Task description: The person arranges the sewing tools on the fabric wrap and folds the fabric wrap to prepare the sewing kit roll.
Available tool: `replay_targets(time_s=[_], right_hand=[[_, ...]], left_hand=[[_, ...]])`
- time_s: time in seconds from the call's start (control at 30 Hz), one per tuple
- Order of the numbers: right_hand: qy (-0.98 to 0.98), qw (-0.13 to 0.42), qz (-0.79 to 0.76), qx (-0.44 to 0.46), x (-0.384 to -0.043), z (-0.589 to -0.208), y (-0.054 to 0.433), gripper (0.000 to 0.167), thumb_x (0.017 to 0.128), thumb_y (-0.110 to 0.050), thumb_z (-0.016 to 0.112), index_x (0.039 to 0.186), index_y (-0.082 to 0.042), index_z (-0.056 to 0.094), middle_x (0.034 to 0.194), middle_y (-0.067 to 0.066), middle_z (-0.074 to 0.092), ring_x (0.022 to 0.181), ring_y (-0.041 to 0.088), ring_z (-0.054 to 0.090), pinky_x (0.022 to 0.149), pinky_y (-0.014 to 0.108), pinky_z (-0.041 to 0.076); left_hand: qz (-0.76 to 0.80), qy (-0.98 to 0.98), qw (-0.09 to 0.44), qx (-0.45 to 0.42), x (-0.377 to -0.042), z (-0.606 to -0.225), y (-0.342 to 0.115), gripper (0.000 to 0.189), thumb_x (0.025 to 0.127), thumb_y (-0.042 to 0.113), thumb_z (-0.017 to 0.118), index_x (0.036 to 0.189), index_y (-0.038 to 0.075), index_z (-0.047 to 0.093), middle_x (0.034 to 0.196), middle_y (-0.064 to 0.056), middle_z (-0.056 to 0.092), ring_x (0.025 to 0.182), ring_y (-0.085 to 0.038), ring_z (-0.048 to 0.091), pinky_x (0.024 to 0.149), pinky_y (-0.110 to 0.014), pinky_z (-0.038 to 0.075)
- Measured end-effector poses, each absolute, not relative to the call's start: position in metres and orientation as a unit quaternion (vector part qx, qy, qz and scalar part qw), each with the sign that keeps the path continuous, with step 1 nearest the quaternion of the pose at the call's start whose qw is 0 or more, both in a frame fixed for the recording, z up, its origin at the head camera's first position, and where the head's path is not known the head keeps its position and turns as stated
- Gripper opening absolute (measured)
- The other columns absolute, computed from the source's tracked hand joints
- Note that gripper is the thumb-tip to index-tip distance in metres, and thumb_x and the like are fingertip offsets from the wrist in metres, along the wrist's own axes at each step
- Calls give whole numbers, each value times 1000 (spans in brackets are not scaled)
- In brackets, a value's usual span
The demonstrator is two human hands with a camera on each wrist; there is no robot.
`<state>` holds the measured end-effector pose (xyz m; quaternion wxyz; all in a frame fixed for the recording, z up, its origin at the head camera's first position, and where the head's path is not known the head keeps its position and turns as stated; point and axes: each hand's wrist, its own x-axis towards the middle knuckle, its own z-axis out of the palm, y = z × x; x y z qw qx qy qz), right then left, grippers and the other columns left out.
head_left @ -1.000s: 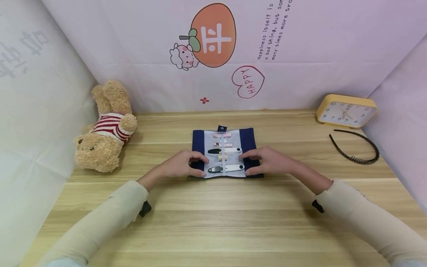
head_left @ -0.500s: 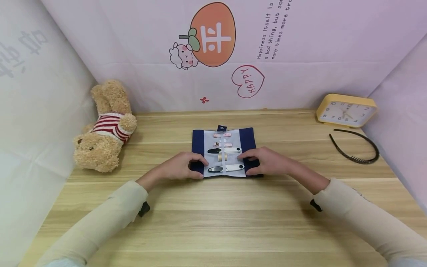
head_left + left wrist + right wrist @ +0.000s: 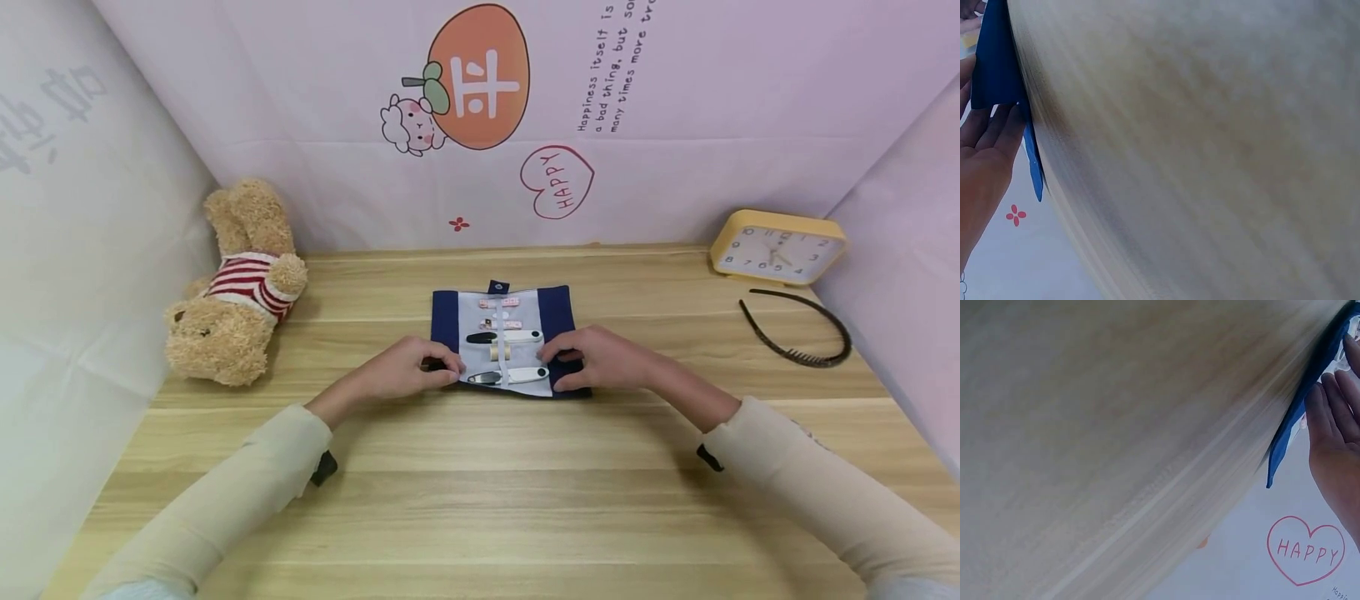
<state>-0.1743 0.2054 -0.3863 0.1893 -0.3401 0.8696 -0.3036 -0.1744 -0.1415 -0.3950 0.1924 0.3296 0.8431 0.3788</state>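
Observation:
A navy fabric roll-up pouch [image 3: 557, 310] with a pale grey lining lies unfolded mid-table. A white elastic strip holds its contents: two white tools with dark ends [image 3: 517, 337], a cream spool [image 3: 495, 353] and small pink pieces [image 3: 501, 303]. My left hand [image 3: 405, 368] pinches the pouch's near left edge, which is raised a little. In the left wrist view its fingers go behind the navy flap [image 3: 997, 69], with the thumb in front. On the right flap rests my right hand [image 3: 607, 360], thumb and fingers apart; its fingers look fairly straight in the right wrist view.
A teddy bear [image 3: 232, 308] in a striped top lies at the left. Back right stands a yellow alarm clock [image 3: 780, 247], with a dark headband [image 3: 840, 327] in front of it. White printed cloth [image 3: 330, 167] walls in the wooden table [image 3: 480, 492] behind and at both sides.
My left thumb and fingers have closed on the pouch's left edge, and its near left corner has lifted and folded slightly inward. The right hand has hardly moved.

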Motion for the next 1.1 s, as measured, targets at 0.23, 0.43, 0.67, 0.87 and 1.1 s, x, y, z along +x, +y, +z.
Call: replay_targets(time_s=[0.23,0.43,0.67,0.87,1.1], right_hand=[[865,183,-300,-359,-175,-387,206,35,85,-23,85,114,-7,72,129,11,67,117,29,65,98,42,53],[868,179,-278,-370,-174,-386,205,39,83,-29,86,114,-9,72,130,8,67,119,27,63,100,45,51],[868,174,-241,-397,-174,-381,204,28,90,-24,79,113,-9,73,130,9,67,120,28,63,100,46,51],[862,153,-255,-411,-175,-381,205,16,93,-11,68,107,-9,75,125,8,70,117,25,65,96,45,53],[872,154,-255,-388,-176,-382,203,22,99,-7,58,114,-5,72,113,5,72,87,11,63,76,33,53]], left_hand=[[376,844,188,332,-175,-395,-142,11,101,15,65,105,11,75,114,1,72,103,-17,61,90,-36,49],[379,844,185,331,-176,-397,-142,12,101,15,64,106,11,74,112,2,73,102,-15,61,87,-34,50],[389,839,179,334,-176,-395,-141,11,102,13,63,104,10,74,113,-2,74,100,-15,62,82,-31,51],[398,840,178,322,-177,-394,-141,11,103,14,62,100,11,72,115,-2,74,101,-16,63,80,-32,50],[411,841,182,302,-177,-394,-140,14,105,15,58,99,9,69,120,-3,72,111,-19,63,82,-34,50]])
